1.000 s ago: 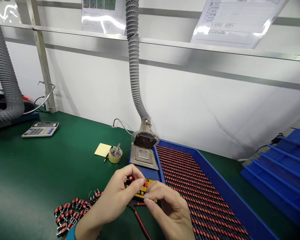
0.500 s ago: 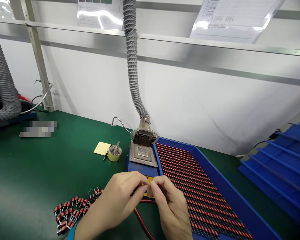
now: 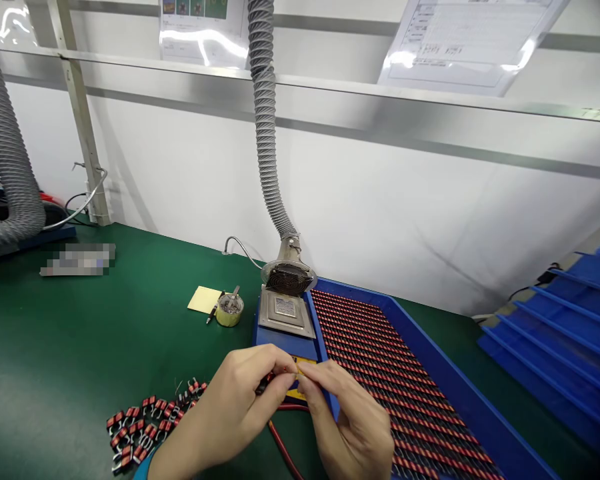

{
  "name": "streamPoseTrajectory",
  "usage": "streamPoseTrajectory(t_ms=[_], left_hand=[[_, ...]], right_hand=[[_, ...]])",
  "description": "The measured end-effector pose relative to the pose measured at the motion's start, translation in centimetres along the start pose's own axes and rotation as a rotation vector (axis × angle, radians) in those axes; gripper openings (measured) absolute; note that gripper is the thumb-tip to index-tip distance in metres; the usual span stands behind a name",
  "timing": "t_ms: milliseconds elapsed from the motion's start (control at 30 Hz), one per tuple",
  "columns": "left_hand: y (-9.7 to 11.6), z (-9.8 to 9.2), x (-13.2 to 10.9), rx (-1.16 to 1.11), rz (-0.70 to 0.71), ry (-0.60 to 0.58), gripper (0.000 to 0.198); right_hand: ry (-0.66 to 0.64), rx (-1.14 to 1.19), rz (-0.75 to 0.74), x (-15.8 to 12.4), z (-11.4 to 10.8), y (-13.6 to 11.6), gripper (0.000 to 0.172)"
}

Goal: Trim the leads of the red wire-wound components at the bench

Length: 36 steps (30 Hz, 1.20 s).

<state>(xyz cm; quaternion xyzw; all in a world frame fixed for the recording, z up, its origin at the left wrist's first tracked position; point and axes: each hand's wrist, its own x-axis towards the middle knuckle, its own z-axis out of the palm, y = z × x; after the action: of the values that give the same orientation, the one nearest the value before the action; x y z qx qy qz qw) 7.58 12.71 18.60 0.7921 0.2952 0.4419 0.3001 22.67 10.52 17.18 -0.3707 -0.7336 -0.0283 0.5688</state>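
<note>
My left hand (image 3: pixel 240 393) is closed in a pinch on a small red-and-black coil (image 3: pixel 266 383), mostly hidden behind the fingers. My right hand (image 3: pixel 347 417) meets it fingertip to fingertip, thumb and forefinger pressed together; what lies between them is too small to make out. Both hands are over the front of a blue device with a metal plate (image 3: pixel 286 313) on top and a yellow label. Left of my left wrist lies a loose pile of red-and-black coils (image 3: pixel 143 427) with bare silvery leads.
A blue tray (image 3: pixel 460 393) with many rows of coils stands at the right. Behind the device hangs a fume hose (image 3: pixel 266 127). A small tub (image 3: pixel 230 311), a pen and a yellow notepad (image 3: pixel 203 299) lie left of it. Stacked blue trays (image 3: pixel 560 333) stand far right.
My right hand has turned slightly, its knuckles swinging to the right, while its fingertips stay at my left fingertips. My left hand has barely moved. The view has tilted up a little.
</note>
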Motion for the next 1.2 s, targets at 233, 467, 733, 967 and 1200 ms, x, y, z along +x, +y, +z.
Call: streamPoseTrajectory(t_ms=[233, 467, 733, 967, 1200], left_hand=[[0.1, -0.1, -0.2, -0.026, -0.041, 0.000, 0.014], [0.0, 0.1, -0.3, 0.132, 0.070, 0.014, 0.014], [-0.4, 0.4, -0.3, 0.368, 0.226, 0.054, 0.014], [0.7, -0.4, -0.2, 0.066, -0.052, 0.010, 0.013], [0.1, 0.0, -0.3, 0.268, 0.157, 0.005, 0.012]], right_hand=[[0.018, 0.015, 0.060, 0.0, 0.1, 0.1, 0.020], [-0.030, 0.074, 0.197, 0.0, 0.0, -0.6, 0.009], [-0.091, 0.753, 0.744, 0.2, 0.7, -0.5, 0.037], [0.041, 0.255, 0.288, 0.1, -0.1, -0.3, 0.014], [-0.045, 0.236, 0.308, 0.1, 0.6, -0.3, 0.014]])
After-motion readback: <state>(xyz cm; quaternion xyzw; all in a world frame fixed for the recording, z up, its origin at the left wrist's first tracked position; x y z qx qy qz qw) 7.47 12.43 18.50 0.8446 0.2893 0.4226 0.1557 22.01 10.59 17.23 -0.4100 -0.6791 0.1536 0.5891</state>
